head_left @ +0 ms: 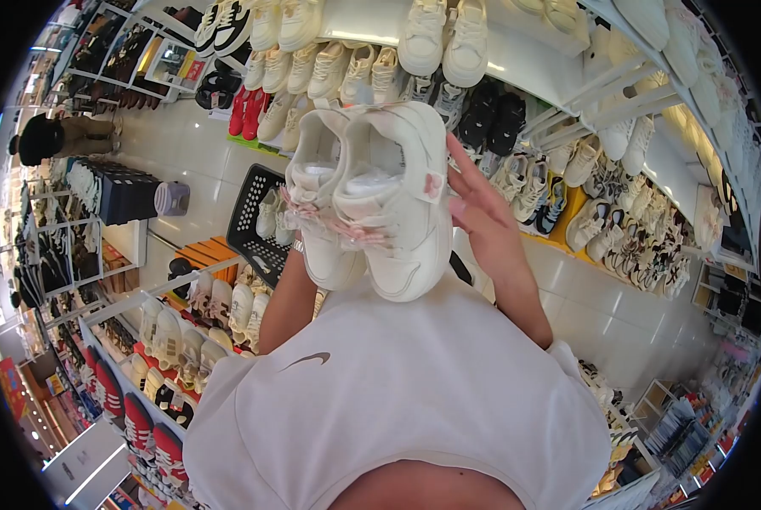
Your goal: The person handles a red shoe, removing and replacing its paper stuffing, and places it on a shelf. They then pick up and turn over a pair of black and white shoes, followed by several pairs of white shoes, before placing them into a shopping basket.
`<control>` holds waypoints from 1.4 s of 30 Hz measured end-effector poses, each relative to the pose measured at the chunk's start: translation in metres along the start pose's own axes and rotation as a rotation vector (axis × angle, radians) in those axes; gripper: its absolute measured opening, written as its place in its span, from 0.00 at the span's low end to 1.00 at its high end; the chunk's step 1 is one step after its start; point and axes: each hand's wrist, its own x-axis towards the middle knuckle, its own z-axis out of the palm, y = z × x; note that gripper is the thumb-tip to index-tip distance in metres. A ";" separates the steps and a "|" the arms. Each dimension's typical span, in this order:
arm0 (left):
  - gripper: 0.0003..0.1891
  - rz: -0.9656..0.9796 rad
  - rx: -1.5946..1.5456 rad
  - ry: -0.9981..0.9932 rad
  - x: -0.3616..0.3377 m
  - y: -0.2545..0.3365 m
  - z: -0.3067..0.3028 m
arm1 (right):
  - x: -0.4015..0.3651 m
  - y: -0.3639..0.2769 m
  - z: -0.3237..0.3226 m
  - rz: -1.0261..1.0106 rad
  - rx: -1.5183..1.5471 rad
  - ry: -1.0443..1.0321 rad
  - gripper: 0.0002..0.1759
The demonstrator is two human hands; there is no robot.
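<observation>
Closest to the lens is the white cotton T-shirt with a grey swoosh mark [380, 399] that covers my chest and fills the lower part of the view. Both forearms rise from it. Raised just above the shirt, at chest height and central in the view, is the pair of chunky white leather sneakers with pink bows [372, 195], soles toward me and toes pointing down, the two shoes touching side by side. White stuffing paper shows in both openings. My right hand [482, 223] lies against the outer side of the right-hand shoe, fingers [459, 166] stretched flat along the upper rather than curled; the thumb is hidden. My left hand is concealed behind the left-hand shoe, so I cannot tell how it grips; only the forearm and a silvery wrist band [297, 245] show just below the sole. Beyond the shoes, on the glossy pale tiled floor [185, 153], stands a black plastic mesh basket [249, 229] holding several pale shoes, with an orange slatted bench [206, 253] just beside it. Lower left, a white wire display rack [117, 310] carries rows of cream and red trainers. Farther off, white wall shelves [559, 81] are loaded with white, black and red sneakers. At far upper left, a person in a black hat [45, 138] crouches near a rack.
</observation>
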 end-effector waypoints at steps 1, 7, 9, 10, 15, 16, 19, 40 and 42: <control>0.32 -0.020 -0.026 -0.040 0.004 0.002 0.005 | 0.000 0.001 0.000 0.002 0.000 -0.002 0.40; 0.31 0.042 0.257 0.327 0.034 -0.020 0.079 | 0.011 0.017 -0.003 -0.093 -0.283 0.219 0.38; 0.30 0.201 0.640 0.868 0.056 -0.037 0.120 | 0.017 0.032 -0.019 -0.036 0.095 0.228 0.37; 0.28 0.191 0.682 0.854 0.068 -0.043 0.135 | 0.020 0.042 -0.030 -0.039 0.092 0.223 0.37; 0.26 0.126 0.532 0.910 0.093 -0.061 0.152 | 0.032 0.069 -0.065 0.131 0.468 0.278 0.36; 0.27 0.101 0.508 0.831 0.090 -0.063 0.144 | 0.032 0.069 -0.065 0.129 0.465 0.283 0.36; 0.29 0.113 0.598 0.823 0.092 -0.071 0.145 | 0.032 0.071 -0.068 0.119 0.487 0.347 0.37; 0.49 -0.150 0.916 0.367 0.041 -0.045 0.132 | 0.020 0.053 -0.080 -0.055 0.120 0.042 0.48; 0.48 -0.161 0.907 0.375 0.042 -0.046 0.138 | 0.019 0.049 -0.077 -0.130 0.082 -0.012 0.49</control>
